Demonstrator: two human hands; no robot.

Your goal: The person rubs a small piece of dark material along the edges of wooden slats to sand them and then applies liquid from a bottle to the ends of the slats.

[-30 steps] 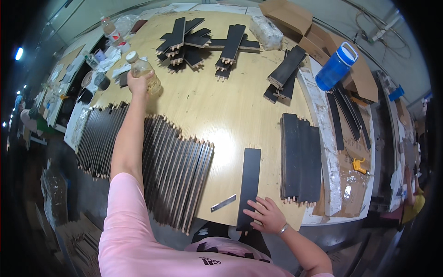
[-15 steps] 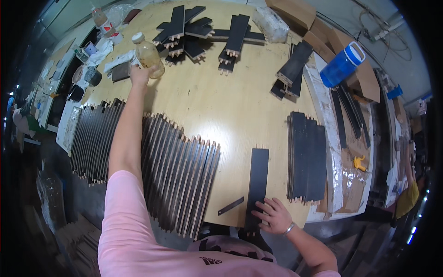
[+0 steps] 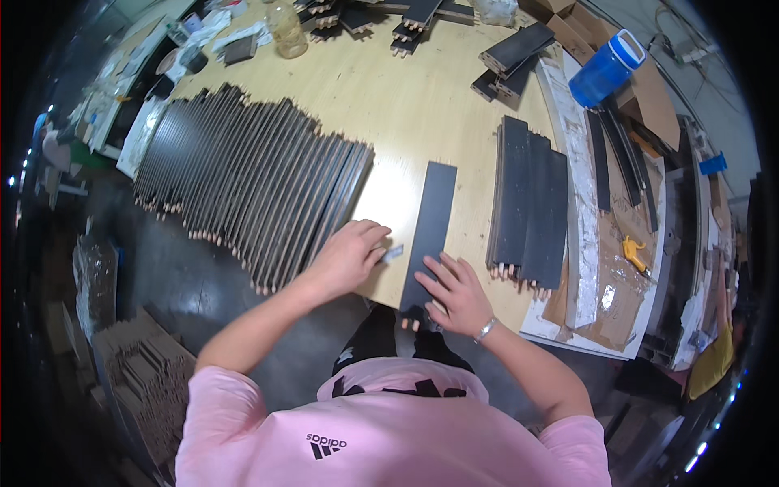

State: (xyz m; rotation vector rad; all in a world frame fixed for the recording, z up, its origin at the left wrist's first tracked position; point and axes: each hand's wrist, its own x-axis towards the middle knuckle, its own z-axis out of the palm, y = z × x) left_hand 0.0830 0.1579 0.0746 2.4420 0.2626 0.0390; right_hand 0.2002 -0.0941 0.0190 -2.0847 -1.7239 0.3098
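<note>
A single long black board [image 3: 430, 213] with light wooden pegs at its ends lies in front of me near the table's edge. My right hand [image 3: 459, 297] rests flat on its lower part, fingers spread. Left of the board, my left hand [image 3: 354, 253] has its fingers closed on one end of a small flat metal strip [image 3: 393, 253], whose other end sticks out toward the board. Beside that hand stands a long row of black boards [image 3: 251, 178], set on edge and packed tightly together.
A stack of black boards [image 3: 529, 203] lies at the right, with crossed boards [image 3: 515, 53] beyond it. Farther right are a blue bottle [image 3: 604, 71], cardboard boxes [image 3: 649, 105] and a yellow tool [image 3: 634, 253]. A cloudy bottle [image 3: 286, 31] stands at the back.
My left hand has come back from the dark block and bottle at the far left to the small strip, now gripped. My right hand stays on the board. The view has tilted downward.
</note>
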